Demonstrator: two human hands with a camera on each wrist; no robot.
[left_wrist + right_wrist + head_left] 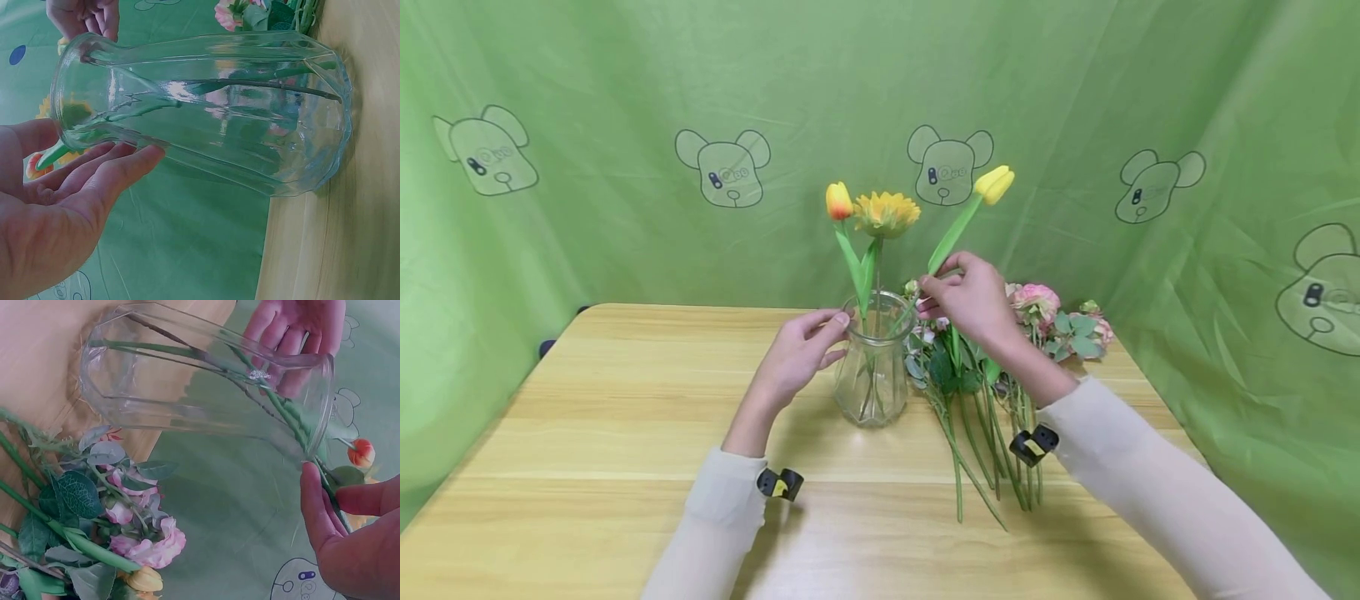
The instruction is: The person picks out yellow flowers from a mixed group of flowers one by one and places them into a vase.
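Observation:
A clear glass vase (pixel 872 392) stands upright on the table, holding a yellow-orange daisy-like flower (pixel 887 214) and a red-and-yellow tulip (pixel 838 202). My left hand (pixel 801 350) is at its left side, thumb at the rim and nearly straight fingers touching the neck, as the left wrist view shows. Above the right of the rim, my right hand (pixel 973 300) pinches the stem of a yellow tulip (pixel 995 185). That tulip leans to the right, its lower stem (pixel 287 419) inside the vase mouth. In the right wrist view, thumb and fingertips meet around the stem near the rim.
Right of the vase lies a pile of artificial flowers: pink blooms (pixel 1036 302), leaves, and several long green stems (pixel 992 467) pointing toward the near edge. A yellow bud (pixel 145 579) is among them. A green curtain (pixel 820 83) hangs behind the wooden table (pixel 625 400).

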